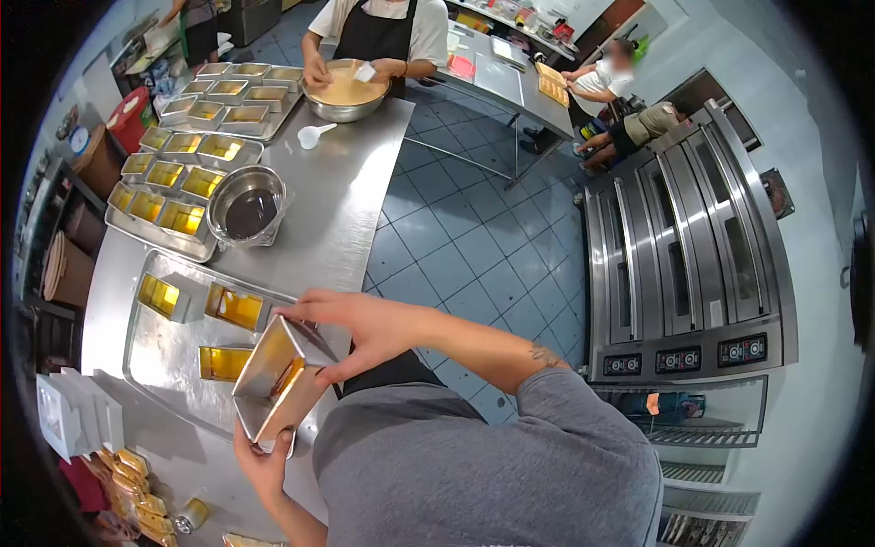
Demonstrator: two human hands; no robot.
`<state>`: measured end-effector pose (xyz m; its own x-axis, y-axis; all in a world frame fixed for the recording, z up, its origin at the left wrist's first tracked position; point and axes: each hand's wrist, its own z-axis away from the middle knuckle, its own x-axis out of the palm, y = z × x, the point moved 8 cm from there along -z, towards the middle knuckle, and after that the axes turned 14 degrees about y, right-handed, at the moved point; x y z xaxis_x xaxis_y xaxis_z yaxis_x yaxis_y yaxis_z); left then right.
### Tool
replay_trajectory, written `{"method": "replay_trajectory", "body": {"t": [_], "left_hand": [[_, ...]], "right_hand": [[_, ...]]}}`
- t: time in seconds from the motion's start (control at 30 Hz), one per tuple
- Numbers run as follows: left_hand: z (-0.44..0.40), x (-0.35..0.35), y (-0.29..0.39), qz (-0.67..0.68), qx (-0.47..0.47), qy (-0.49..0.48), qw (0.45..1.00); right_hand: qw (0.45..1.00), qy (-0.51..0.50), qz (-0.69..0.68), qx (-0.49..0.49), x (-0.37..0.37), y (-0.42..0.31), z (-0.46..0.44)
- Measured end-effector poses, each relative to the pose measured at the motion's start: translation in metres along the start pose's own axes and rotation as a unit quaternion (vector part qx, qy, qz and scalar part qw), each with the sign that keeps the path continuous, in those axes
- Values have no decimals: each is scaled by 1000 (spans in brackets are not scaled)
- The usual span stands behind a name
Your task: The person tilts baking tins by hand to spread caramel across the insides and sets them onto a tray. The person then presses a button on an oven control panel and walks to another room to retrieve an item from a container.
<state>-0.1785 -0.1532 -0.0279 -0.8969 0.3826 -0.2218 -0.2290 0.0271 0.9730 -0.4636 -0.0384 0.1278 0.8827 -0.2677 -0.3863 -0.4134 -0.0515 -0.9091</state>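
Both my hands hold a metal loaf pan (258, 392), tipped over the near edge of a baking tray (150, 356). My right hand (360, 324) is closed on its upper side, with the thumb along the rim. My left hand (262, 463) grips the lower end from below. Some amber liquid shows on the pan's inside wall. On the tray, beside the held pan, stand a loaf pan (225, 363) and another loaf pan (235, 308), both with yellow liquid inside. A third such pan (159, 296) sits farther off.
Beyond the tray are a steel bowl of dark liquid (248, 208) and several filled pans (182, 219). A white scoop (312, 136) lies near a co-worker's mixing bowl (344, 108). White boxes (77, 415), wrapped goods (137, 492) and a can (191, 516) occupy the near-left side. Ovens (684, 246) stand right.
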Motion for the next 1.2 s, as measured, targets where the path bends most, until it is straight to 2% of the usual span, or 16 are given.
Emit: {"method": "replay_trajectory", "body": {"t": [0.07,0.17,0.27,0.3,0.4,0.43,0.53,0.67,0.8,0.93,1.0,1.1,1.2], "left_hand": [[-4,12,36,-7,18,-10,1000],[-8,28,68,-14,53,-33,998],[-12,30,76,-48,119,-8,992],[-13,33,80,-48,119,-7,992],[-10,36,110,-16,216,45,975],[-10,36,110,-17,216,47,975],[-9,31,108,-42,231,99,967],[-5,23,108,-43,265,121,956],[-2,20,115,-45,260,133,955],[-5,19,114,-33,269,127,954],[-11,21,103,-20,227,125,966],[-20,16,111,-59,251,108,960],[-26,11,126,-100,299,103,943]], "right_hand": [[1000,2,11,1,-5,-4,4],[997,24,12,-74,-13,-20,9],[988,27,68,-133,-10,-35,10],[982,27,95,-161,-8,-40,11],[970,37,116,-209,-4,-44,10],[963,42,127,-232,-2,-46,10],[961,35,140,-237,2,-47,9],[953,29,159,-257,6,-46,7],[947,31,164,-276,8,-47,5],[944,37,163,-283,1,-45,4],[947,34,153,-279,5,-39,-1],[941,33,192,-275,5,-31,-8],[945,44,173,-273,7,-35,-20]]}}
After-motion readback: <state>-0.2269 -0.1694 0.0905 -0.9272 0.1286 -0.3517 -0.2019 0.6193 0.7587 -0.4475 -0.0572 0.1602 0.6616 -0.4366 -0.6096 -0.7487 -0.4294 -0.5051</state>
